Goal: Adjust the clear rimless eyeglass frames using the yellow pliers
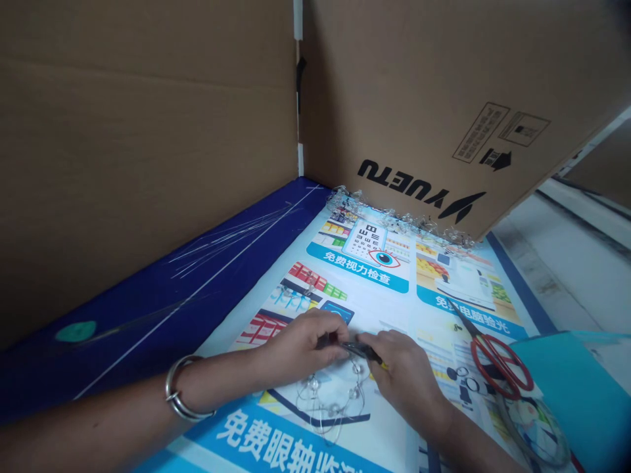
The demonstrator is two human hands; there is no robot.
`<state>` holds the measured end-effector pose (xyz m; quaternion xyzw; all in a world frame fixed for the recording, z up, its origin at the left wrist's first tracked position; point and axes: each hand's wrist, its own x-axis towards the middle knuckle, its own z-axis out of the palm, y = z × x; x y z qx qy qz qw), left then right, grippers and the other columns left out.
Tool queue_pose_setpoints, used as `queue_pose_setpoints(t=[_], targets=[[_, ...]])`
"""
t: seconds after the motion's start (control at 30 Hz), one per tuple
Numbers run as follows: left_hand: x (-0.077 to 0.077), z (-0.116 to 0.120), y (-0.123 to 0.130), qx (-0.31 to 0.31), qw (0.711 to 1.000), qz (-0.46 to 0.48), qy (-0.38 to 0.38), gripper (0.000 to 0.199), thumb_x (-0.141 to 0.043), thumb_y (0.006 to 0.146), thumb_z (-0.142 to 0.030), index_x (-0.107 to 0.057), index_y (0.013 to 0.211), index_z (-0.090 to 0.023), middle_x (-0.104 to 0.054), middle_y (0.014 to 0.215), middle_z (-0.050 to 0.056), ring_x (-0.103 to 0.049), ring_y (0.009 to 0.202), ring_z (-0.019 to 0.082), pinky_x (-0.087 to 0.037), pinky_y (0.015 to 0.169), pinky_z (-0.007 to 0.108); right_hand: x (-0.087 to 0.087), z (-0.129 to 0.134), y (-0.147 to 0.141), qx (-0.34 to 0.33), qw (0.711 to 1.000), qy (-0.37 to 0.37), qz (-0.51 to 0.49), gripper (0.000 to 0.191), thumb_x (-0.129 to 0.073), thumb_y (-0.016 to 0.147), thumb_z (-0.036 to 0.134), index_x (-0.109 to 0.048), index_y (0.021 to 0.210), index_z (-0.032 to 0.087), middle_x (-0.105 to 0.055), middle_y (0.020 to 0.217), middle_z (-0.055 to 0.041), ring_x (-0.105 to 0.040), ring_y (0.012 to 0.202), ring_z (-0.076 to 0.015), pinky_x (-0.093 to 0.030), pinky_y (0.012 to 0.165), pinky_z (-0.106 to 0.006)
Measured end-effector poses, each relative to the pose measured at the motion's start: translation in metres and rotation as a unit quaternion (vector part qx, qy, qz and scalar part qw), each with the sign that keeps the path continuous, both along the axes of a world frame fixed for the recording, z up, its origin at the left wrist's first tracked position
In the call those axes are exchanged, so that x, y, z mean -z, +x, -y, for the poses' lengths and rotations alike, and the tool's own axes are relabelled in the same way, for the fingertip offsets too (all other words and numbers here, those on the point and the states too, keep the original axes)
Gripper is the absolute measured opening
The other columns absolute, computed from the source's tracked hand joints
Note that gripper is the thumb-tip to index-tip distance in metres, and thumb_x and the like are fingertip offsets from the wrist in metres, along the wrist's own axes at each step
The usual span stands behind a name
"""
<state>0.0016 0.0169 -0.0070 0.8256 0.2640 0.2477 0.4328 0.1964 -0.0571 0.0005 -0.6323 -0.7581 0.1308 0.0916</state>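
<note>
My right hand [401,364] is closed around a small pair of pliers [362,349]. Dark jaws point left and a bit of yellow handle shows. Opposite it, my left hand [315,338], with silver bangles [180,391] on the wrist, pinches close to the jaw tips. Below both hands hangs a looped strand of thin clear wire with clear beads [335,408], its upper end running up to the left fingers and the jaws. The exact grip point is hidden by the fingers.
Cardboard panels [148,131] wall the back and left. Similar beaded wire pieces [404,220] line the poster's [365,309] far edge. Red-handled scissors [500,364] and a wire coil [535,430] lie right. Cut wire lengths [231,240] and a green piece [76,331] lie left.
</note>
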Motion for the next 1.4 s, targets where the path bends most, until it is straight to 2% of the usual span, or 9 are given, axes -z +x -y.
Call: queue_pose_setpoints(t=[0.1, 0.3, 0.43, 0.63, 0.87, 1.13, 1.23, 1.4], targets=[[0.0, 0.001, 0.0, -0.002, 1.0, -0.005, 0.002, 0.005, -0.057, 0.077, -0.012, -0.056, 0.076, -0.016, -0.051, 0.067, -0.004, -0.046, 0.062, 0.01, -0.034, 0.059, 0.021, 0.0, -0.001, 0.0, 0.0, 1.0, 0.003, -0.002, 0.037, -0.052, 0.076, 0.014, -0.059, 0.109, 0.026, -0.063, 0.091, -0.0012, -0.053, 0.086, -0.0176, -0.037, 0.079, -0.028], [0.003, 0.001, 0.0, 0.0, 0.999, 0.037, 0.019, 0.013, -0.055, 0.073, -0.004, -0.055, 0.076, -0.016, -0.051, 0.083, 0.0, -0.049, 0.075, 0.013, -0.038, 0.066, 0.023, 0.002, -0.001, 0.001, -0.005, 1.0, 0.007, -0.003, 0.034, -0.052, 0.077, 0.014, -0.06, 0.108, 0.026, -0.062, 0.086, -0.0015, -0.052, 0.083, -0.0177, -0.037, 0.077, -0.028], [0.002, 0.002, 0.001, -0.029, 0.997, 0.063, 0.038, 0.02, -0.055, 0.069, 0.0, -0.053, 0.081, -0.017, -0.05, 0.087, 0.001, -0.049, 0.082, 0.014, -0.04, 0.071, 0.026, 0.002, 0.0, 0.001, -0.006, 1.0, 0.017, -0.004, 0.037, -0.053, 0.076, 0.013, -0.058, 0.11, 0.026, -0.061, 0.087, -0.0015, -0.052, 0.084, -0.0179, -0.036, 0.077, -0.028], [0.001, 0.005, -0.002, -0.055, 0.992, 0.056, 0.102, 0.012, -0.059, 0.073, -0.006, -0.056, 0.077, -0.017, -0.051, 0.087, 0.002, -0.048, 0.086, 0.017, -0.037, 0.077, 0.031, 0.001, 0.0, 0.001, 0.002, 1.0, 0.01, -0.014, 0.034, -0.053, 0.077, 0.013, -0.059, 0.108, 0.027, -0.062, 0.088, -0.0005, -0.052, 0.084, -0.0172, -0.036, 0.077, -0.028], [-0.001, 0.005, -0.001, -0.042, 0.995, 0.041, 0.078, 0.011, -0.059, 0.074, -0.005, -0.06, 0.074, -0.016, -0.052, 0.084, 0.002, -0.05, 0.083, 0.016, -0.037, 0.076, 0.03, 0.001, 0.0, 0.002, -0.005, 1.0, 0.002, 0.002, 0.034, -0.054, 0.077, 0.015, -0.059, 0.109, 0.028, -0.061, 0.088, -0.0002, -0.052, 0.084, -0.0168, -0.036, 0.076, -0.027], [0.004, 0.0, -0.004, -0.054, 0.996, 0.007, 0.066, 0.006, -0.059, 0.08, -0.014, -0.062, 0.075, -0.017, -0.052, 0.079, 0.001, -0.051, 0.077, 0.014, -0.04, 0.069, 0.025, -0.01, -0.003, 0.014, -0.009, 0.996, 0.027, 0.086, 0.034, -0.054, 0.078, 0.017, -0.058, 0.111, 0.024, -0.062, 0.089, -0.0024, -0.052, 0.086, -0.0185, -0.036, 0.078, -0.03], [0.005, 0.001, -0.004, -0.047, 0.996, -0.019, 0.076, 0.008, -0.056, 0.082, -0.016, -0.061, 0.076, -0.017, -0.055, 0.074, 0.0, -0.052, 0.074, 0.014, -0.039, 0.067, 0.024, -0.016, -0.002, 0.015, -0.029, 0.991, 0.051, 0.122, 0.032, -0.055, 0.077, 0.015, -0.059, 0.108, 0.022, -0.061, 0.087, -0.0032, -0.052, 0.086, -0.0195, -0.035, 0.078, -0.031], [0.006, 0.0, -0.004, -0.038, 0.994, -0.023, 0.101, 0.009, -0.053, 0.084, -0.016, -0.06, 0.079, -0.019, -0.059, 0.078, 0.0, -0.054, 0.077, 0.015, -0.04, 0.068, 0.025, -0.021, 0.004, 0.011, -0.077, 0.975, 0.093, 0.186, 0.027, -0.059, 0.077, 0.015, -0.061, 0.103, 0.022, -0.059, 0.081, -0.0028, -0.049, 0.078, -0.0191, -0.033, 0.071, -0.032]])
